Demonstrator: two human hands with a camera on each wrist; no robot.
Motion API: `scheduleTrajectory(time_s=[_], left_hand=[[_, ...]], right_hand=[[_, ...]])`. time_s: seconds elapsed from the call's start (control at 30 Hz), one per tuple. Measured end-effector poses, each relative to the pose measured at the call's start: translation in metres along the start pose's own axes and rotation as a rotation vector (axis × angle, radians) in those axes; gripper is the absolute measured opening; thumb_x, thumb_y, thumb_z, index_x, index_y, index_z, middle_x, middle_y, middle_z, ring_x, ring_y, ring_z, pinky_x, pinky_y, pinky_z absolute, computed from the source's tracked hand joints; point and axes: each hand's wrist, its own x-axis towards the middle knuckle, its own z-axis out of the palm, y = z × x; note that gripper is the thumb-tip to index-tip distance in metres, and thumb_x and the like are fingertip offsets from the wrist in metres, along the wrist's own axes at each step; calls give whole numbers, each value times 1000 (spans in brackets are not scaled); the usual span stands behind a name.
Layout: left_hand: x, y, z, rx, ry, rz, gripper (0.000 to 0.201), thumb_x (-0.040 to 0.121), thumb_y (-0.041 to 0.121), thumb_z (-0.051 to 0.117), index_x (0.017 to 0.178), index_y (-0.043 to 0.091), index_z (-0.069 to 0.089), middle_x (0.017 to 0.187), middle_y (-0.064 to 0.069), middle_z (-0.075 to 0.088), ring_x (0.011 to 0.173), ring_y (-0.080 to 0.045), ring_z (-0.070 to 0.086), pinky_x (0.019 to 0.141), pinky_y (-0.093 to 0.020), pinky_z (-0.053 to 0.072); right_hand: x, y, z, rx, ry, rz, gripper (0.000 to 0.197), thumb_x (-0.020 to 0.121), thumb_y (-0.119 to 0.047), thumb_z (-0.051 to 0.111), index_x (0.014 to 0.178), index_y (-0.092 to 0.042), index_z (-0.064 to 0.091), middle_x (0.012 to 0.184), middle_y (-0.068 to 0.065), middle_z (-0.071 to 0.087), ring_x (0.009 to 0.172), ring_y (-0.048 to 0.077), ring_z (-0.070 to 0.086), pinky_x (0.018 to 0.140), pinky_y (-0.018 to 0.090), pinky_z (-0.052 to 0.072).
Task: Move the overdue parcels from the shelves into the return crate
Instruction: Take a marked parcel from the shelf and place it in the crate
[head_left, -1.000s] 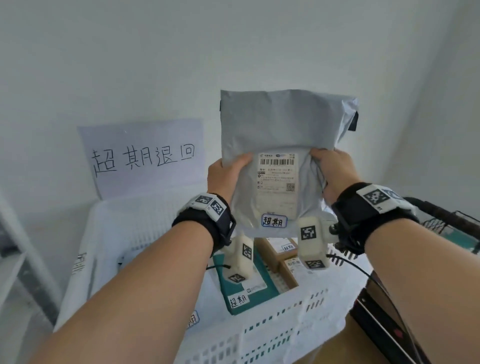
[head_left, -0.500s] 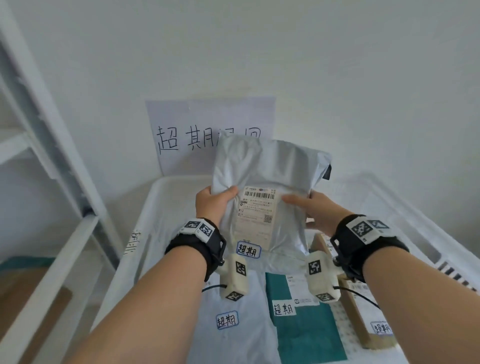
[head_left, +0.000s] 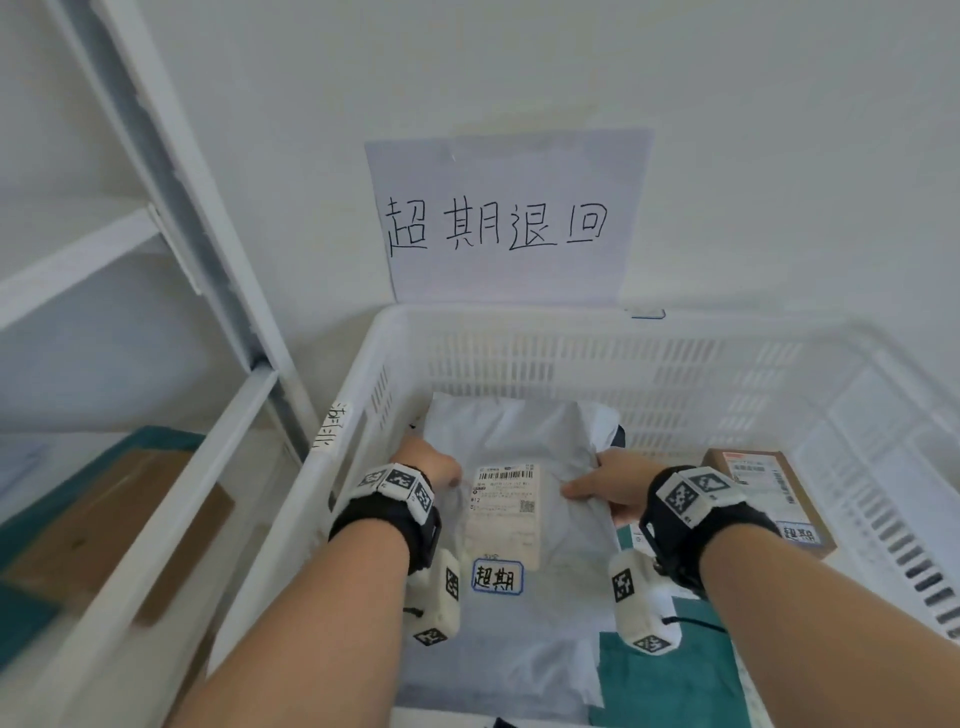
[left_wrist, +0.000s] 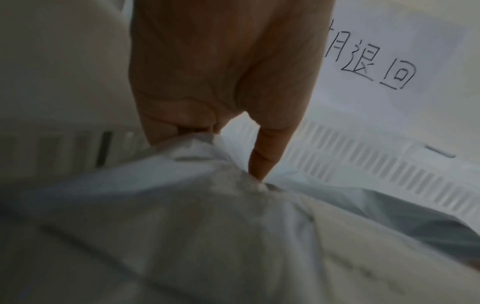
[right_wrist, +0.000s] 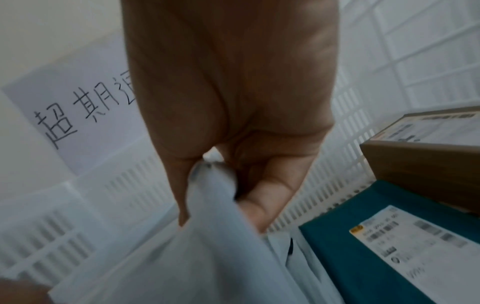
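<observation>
Both hands gripping grey mailer (head_left: 519, 467) by its side edges: left hand (head_left: 428, 462), right hand (head_left: 605, 488). Lowered inside return crate (head_left: 519, 322), not released. Already inside: teal parcel (head_left: 670, 675), cardboard box (head_left: 769, 488). Shelves' remainder undetermined.

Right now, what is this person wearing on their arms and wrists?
Both forearms are bare, no sleeves. Each wrist carries a black wristband topped with white blocks printed with black square markers. Below each wrist hangs a white camera pod with similar markers, trailing a thin black cable.
</observation>
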Motion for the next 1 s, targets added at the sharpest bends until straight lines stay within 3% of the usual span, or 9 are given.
scheduleTrajectory(time_s=[0.13, 0.23, 0.3, 0.4, 0.5, 0.57, 0.8, 0.9, 1.0], left_hand=[[7, -12, -4, 84, 86, 22, 58, 89, 7, 55, 141, 7, 30, 131, -15, 54, 119, -34, 55, 96, -37, 47], [9, -12, -6, 179, 161, 66, 74, 90, 7, 50, 151, 13, 11, 131, -16, 53, 113, -34, 58, 85, -36, 48], [10, -12, -4, 233, 220, 119, 83, 87, 7, 52, 154, 19, 3, 136, -17, 48, 115, -34, 57, 88, -39, 50], [11, -9, 2, 366, 303, 291, 86, 83, 15, 64, 152, 28, 14, 150, -13, 30, 134, -33, 37, 103, -44, 42], [17, -3, 9, 461, 103, 446, 89, 80, 37, 72, 152, 36, 19, 162, -6, 4, 147, -30, 11, 116, -44, 25], [17, 0, 16, 539, -111, 447, 98, 76, 47, 75, 153, 38, 14, 163, -5, -6, 149, -31, 3, 119, -47, 21], [30, -9, 34, 702, -215, 329, 108, 69, 57, 77, 153, 32, 13, 159, -12, 11, 145, -35, 18, 115, -50, 28], [29, -2, 32, 673, -185, 357, 96, 68, 56, 76, 147, 27, 29, 148, -11, 30, 136, -33, 34, 110, -48, 36], [26, 6, 28, 649, -158, 383, 78, 73, 52, 72, 139, 24, 40, 137, -7, 40, 125, -28, 44, 101, -43, 44]], right_hand=[[1, 1, 25, 30, -43, -16, 51, 79, -33, 76, 119, -7, 57, 106, 18, 71, 94, 40, 71, 82, 52, 58], [3, 0, 36, 73, -17, 2, 77, 75, -58, 70, 129, -9, 46, 119, 15, 65, 98, 38, 69, 77, 51, 59], [3, -4, 37, 128, 135, -40, 81, 82, -58, 64, 142, -16, 29, 135, 12, 52, 110, 38, 61, 72, 49, 60], [-1, -9, 27, -19, 436, -212, 72, 92, -41, 58, 150, -23, 21, 139, 12, 50, 118, 35, 56, 86, 51, 55], [-4, -11, 24, -209, 280, -242, 58, 94, -20, 55, 147, -29, 34, 128, 11, 57, 95, 28, 66, 76, 41, 61], [-8, -12, 29, -277, 87, -180, 64, 92, -10, 56, 148, -30, 33, 136, 12, 49, 98, 28, 64, 70, 33, 61], [-8, -9, 33, -416, 98, -208, 67, 91, -17, 60, 150, -25, 30, 139, 9, 50, 114, 27, 57, 90, 31, 52], [-7, -11, 28, -416, 155, -210, 55, 93, -23, 57, 145, -25, 38, 139, 7, 50, 97, 20, 53, 89, 32, 51], [-8, -18, 26, -493, 230, -216, 46, 96, -28, 55, 140, -21, 46, 138, 7, 52, 103, 20, 55, 96, 35, 48]])
